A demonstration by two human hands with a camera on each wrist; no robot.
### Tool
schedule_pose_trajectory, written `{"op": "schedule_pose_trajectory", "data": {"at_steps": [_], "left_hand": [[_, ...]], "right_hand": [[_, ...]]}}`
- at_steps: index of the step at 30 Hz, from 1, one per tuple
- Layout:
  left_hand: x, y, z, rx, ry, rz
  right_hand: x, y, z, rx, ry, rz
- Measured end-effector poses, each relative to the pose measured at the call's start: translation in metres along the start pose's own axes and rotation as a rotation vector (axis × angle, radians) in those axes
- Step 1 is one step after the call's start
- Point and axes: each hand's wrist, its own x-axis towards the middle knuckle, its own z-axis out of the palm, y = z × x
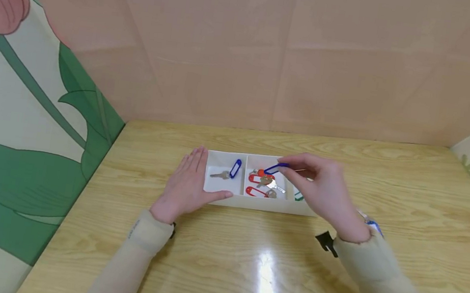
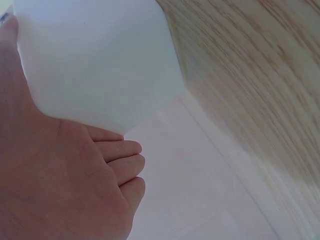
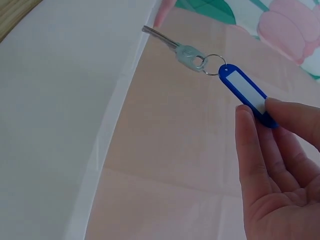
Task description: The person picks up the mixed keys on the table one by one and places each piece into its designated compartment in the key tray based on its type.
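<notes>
My right hand [image 1: 323, 188] pinches a blue key tag [image 3: 245, 92] by its end, between thumb and fingers. A key [image 3: 189, 57] is joined to that tag by a metal ring. In the head view they are over the middle compartment of a white divided box [image 1: 263, 204]. My left hand [image 1: 188, 177] lies against the box's left end, fingers straight, thumb along the front rim. The left compartment has a key [image 1: 220, 175] with a blue tag [image 1: 235, 169]. Red-tagged keys [image 1: 257, 192] lie in the middle one. A green tag [image 1: 298, 195] shows at right, partly hidden by my right hand.
Beyond my right wrist, another blue-tagged key [image 1: 375, 227] lies on the wooden table [image 1: 218, 273], partly covered by the sleeve. A pinkish covering [image 1: 210, 64] rises behind the table, and a flower-patterned panel [image 1: 12, 176] stands at left.
</notes>
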Motion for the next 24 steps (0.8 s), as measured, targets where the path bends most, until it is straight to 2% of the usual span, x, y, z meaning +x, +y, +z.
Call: {"op": "schedule_pose_trajectory", "data": {"at_steps": [6, 13, 24], "left_hand": [[0.0, 0.0, 0.0, -0.003, 0.001, -0.002], [0.0, -0.001, 0.0, -0.008, 0.012, 0.008], [0.0, 0.0, -0.001, -0.013, -0.013, -0.014]], "right_hand": [[0.006, 0.002, 0.008, 0.004, -0.013, 0.0], [0.016, 0.003, 0.014, -0.014, -0.022, -0.044], [0.032, 0.003, 0.023, -0.012, -0.005, -0.028]]}}
